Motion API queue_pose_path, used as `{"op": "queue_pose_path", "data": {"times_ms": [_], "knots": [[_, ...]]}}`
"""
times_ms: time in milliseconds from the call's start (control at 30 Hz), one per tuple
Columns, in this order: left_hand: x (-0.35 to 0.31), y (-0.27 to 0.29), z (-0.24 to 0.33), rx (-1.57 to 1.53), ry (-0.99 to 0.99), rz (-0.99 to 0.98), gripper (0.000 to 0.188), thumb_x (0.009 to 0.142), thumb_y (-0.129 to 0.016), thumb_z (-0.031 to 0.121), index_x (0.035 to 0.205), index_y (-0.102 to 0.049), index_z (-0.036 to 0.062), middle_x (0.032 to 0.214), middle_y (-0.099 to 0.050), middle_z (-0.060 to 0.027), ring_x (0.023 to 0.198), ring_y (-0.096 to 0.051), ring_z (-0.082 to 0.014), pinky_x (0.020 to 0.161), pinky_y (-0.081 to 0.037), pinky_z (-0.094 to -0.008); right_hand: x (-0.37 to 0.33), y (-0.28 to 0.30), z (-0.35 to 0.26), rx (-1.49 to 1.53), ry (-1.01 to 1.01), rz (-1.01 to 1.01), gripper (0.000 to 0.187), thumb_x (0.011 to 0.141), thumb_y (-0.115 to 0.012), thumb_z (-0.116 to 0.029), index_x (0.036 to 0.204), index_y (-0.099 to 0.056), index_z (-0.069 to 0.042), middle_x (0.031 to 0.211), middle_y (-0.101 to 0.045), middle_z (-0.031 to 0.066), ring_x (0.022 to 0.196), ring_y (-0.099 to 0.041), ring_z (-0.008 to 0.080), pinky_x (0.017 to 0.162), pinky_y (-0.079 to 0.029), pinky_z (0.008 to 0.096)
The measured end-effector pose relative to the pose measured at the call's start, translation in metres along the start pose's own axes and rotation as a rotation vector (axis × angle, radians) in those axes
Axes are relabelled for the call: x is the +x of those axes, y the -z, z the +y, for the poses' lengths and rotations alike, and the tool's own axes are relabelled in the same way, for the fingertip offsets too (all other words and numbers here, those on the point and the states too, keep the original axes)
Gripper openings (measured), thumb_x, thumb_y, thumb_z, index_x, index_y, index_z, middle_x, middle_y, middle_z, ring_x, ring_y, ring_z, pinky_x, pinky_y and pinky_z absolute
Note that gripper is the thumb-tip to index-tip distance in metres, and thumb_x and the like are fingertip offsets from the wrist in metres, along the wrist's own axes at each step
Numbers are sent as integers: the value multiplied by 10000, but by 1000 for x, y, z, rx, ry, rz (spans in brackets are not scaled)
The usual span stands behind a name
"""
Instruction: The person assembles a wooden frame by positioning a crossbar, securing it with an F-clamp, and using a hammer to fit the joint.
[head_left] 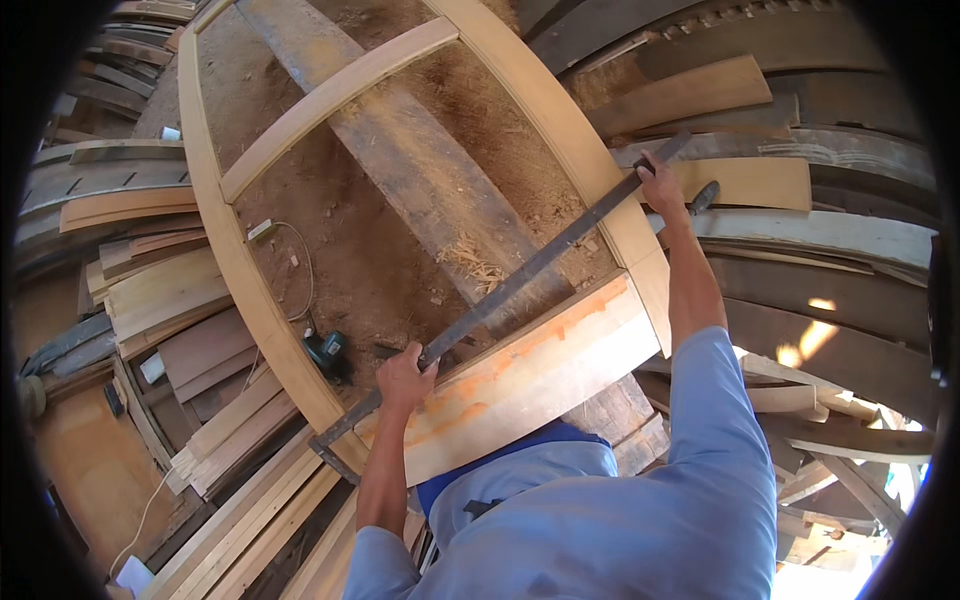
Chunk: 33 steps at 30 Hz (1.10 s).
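Note:
A long dark metal bar clamp (530,268) lies slantwise across the near end of a pale wooden frame (590,150). Its hooked jaw sits by the frame's left outer edge. My left hand (403,380) is closed on the bar near that end. Farther right, my right hand (662,188) grips the bar over the frame's right side piece; a dark handle (706,195) sticks out beside it, roughly in line with the bar. The frame's broad near board (530,370) has orange smears along its upper part and lies just in front of my body.
A worn plank (420,150) runs beneath the frame over a sawdust-covered floor. Inside the frame's outline are a green power tool (328,352), a white cord (308,265) and wood shavings (470,262). Stacked boards line the left (165,295) and right (800,270).

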<state>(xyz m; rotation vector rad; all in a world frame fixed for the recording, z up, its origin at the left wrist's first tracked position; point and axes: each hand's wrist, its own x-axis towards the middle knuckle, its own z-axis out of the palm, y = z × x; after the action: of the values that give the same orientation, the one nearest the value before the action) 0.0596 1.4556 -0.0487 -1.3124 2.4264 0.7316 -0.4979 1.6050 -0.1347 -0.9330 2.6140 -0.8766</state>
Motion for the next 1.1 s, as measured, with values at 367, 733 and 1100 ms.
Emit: {"op": "queue_pose_path", "data": {"times_ms": [367,733,1100], "knots": [[3,-13,-59,-21,-26,174,392,773,-752,352,1072,-665,113,909,-695,-167,879,-654,-374,767,-499,-492,11,-46,16,-665,336,-462,385,962,-480,-182,1311,-537,-31,1443,-450,206,1324,-428,383,1115,-344,452],[-1,2,-56,-99,-26,143,291,714,-712,185,982,-622,116,855,-679,-126,855,-643,-336,776,-463,-454,29,-23,63,-170,77,-203,426,997,-473,-247,1369,-518,-45,1259,-615,234,1199,-579,357,999,-440,409],[-20,25,-93,-160,9,703,647,728,-799,344,1268,-559,80,1221,-561,-157,1170,-503,-382,1000,-391,-455,27,-14,89,-146,183,-195,432,1010,-472,-258,1377,-505,-33,1331,-577,209,1260,-536,341,1042,-414,387]]}}
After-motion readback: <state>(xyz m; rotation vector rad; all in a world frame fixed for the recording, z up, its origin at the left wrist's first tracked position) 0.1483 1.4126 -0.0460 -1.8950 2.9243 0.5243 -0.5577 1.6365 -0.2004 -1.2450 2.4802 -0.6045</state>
